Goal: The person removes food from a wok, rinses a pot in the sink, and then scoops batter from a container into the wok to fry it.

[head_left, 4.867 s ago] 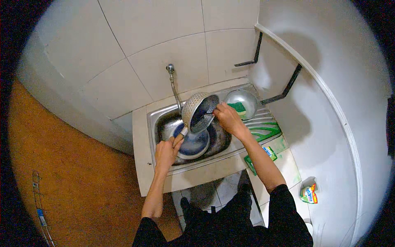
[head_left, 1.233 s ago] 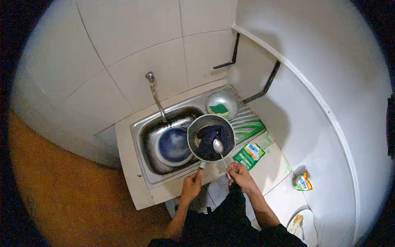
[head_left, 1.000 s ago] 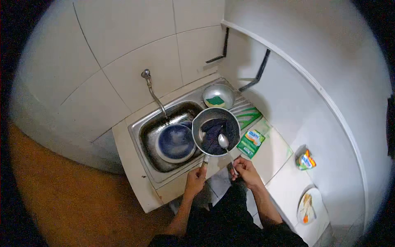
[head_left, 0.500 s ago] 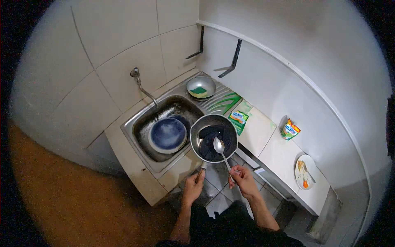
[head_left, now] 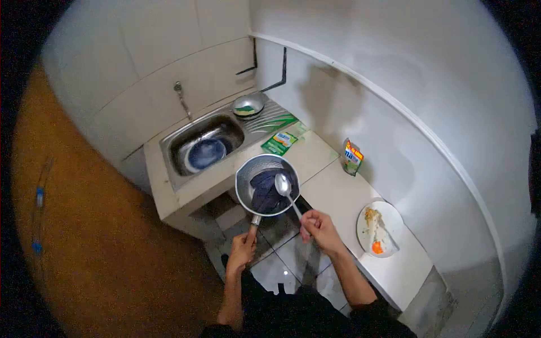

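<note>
A: What does my feed show at the far left?

B: A sink [head_left: 167, 153] with a blue-centred dish [head_left: 205, 153] in it, under the tap [head_left: 181, 100]. Nearer me, my left hand [head_left: 241, 253] is closed around the pan handle [head_left: 253, 230].

A: And the pan?

B: The pan [head_left: 247, 172] is held up in front of the counter's edge, above the floor, mouth facing up to me. Dark, soft-looking stuff [head_left: 264, 194] lies in it; I can't tell what it is. Beyond, a metal bowl [head_left: 251, 100] holds a green-and-yellow sponge [head_left: 244, 110], and a green packet [head_left: 279, 143] lies on the counter.

A: How's my other grip?

B: My right hand [head_left: 318, 228] has its fingers pinched on the spoon [head_left: 283, 184]. The spoon's bowl is over the dark stuff; I can't judge whether it presses down.

A: Anything farther right?

B: An upright pouch [head_left: 352, 158] near the wall, then a white plate [head_left: 390, 213] with food scraps and an orange piece [head_left: 377, 248].

A: How would I hold this well?

B: I'd want the left wrist firm, since the weight seems to hang off one handle, the rim level, and a light pinch on the spoon, so it doesn't lever against the pan wall.
</note>
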### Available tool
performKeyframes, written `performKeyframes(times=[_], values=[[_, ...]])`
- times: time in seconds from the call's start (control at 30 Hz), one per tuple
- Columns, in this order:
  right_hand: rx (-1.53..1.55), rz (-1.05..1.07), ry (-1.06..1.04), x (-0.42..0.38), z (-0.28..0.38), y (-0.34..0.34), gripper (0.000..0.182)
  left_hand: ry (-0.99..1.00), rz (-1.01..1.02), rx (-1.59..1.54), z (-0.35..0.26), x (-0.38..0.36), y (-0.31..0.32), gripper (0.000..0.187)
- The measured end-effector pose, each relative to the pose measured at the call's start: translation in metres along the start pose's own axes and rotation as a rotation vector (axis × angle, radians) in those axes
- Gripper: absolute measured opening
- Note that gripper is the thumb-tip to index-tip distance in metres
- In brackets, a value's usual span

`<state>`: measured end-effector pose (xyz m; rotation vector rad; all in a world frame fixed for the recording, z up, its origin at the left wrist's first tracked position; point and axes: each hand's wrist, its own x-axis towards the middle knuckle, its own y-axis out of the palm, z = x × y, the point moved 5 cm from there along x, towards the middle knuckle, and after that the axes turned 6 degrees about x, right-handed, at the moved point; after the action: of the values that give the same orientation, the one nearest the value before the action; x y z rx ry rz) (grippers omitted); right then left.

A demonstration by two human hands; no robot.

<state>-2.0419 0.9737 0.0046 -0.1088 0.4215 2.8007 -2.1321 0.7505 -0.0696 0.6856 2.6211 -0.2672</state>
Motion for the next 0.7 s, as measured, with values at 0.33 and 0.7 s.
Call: performKeyframes(times=[0.33, 0.7], values=[[0.003, 0.183, -0.048, -0.071, 0.075, -0.036, 0.012, 0.039, -0.077, -0.182, -0.012, -0.139, 0.074, 0.047], [-0.071, 0.395, 0.135, -0.205, 0.040, -0.018, 0.009, -0.051, -0.107, -0.102, 0.092, -0.297, 0.047, 0.047]])
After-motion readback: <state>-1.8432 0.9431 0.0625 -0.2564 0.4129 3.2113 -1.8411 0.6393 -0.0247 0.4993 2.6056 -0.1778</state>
